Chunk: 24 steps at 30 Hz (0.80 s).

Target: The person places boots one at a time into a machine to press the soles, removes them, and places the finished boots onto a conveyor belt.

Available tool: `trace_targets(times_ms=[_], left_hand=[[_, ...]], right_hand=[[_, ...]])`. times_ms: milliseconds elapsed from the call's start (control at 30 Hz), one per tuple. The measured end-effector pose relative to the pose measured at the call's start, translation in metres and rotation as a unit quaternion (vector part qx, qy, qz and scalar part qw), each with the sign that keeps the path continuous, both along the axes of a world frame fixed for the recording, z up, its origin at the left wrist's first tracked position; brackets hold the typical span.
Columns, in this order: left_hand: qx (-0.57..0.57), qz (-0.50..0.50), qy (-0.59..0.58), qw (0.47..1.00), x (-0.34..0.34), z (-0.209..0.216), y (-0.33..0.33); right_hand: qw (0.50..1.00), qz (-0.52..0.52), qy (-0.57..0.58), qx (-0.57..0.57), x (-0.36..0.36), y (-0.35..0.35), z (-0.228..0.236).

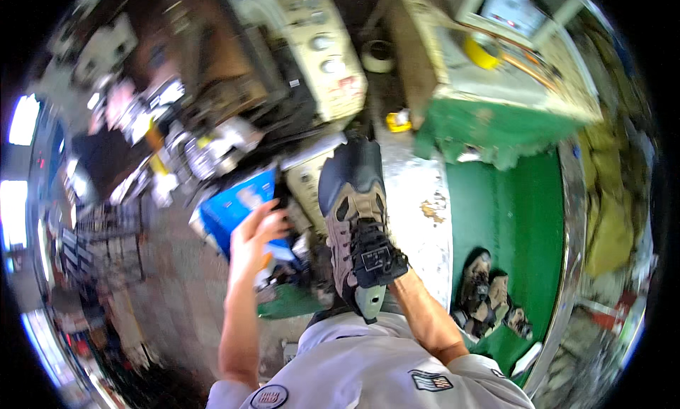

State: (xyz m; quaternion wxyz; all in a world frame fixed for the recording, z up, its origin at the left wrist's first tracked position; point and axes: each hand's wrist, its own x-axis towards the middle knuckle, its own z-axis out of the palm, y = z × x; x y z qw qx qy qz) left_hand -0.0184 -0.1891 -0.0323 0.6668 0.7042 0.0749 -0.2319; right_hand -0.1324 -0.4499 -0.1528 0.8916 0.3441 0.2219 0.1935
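A brown and black lace-up shoe [354, 196] is at the centre, close to my body. Its dark toe points away from me, and its grey-green heel is nearest my shirt. My right forearm reaches the shoe's collar from the right. The right hand holds the shoe, but its fingers are hidden inside or behind it. To the left, my left hand [259, 232] hovers over a blue box [230, 210]. Slightly blurred, its fingers are apart with nothing visible in them. Several similar brown shoes [482, 292] lie together on the green surface at the right.
A cream machine panel with dials [322, 47] stands ahead. Right of it, a worn bench [453, 76] carries a yellow tape roll [482, 51] and a screen [510, 12]. A yellow object [399, 120] rests beyond the shoe. Cluttered metal parts [202, 157] fill the left.
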Motion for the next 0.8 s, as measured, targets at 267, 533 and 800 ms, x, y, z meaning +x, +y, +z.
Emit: trace_targets(times_ms=[267, 533, 800], left_hand=[[-0.074, 0.195, -0.003, 0.978, 0.020, 0.004, 0.087], [-0.147, 0.315, -0.084, 0.934, 0.034, 0.000, 0.135], [-0.161, 0.335, -0.120, 0.921, 0.055, -0.019, 0.134]], right_hand=[[0.807, 0.111, -0.268, -0.514, 0.098, 0.123, 0.103], [0.760, 0.078, -0.270, -0.586, 0.144, 0.199, 0.085], [0.726, 0.034, -0.235, -0.645, 0.188, 0.227, 0.091]])
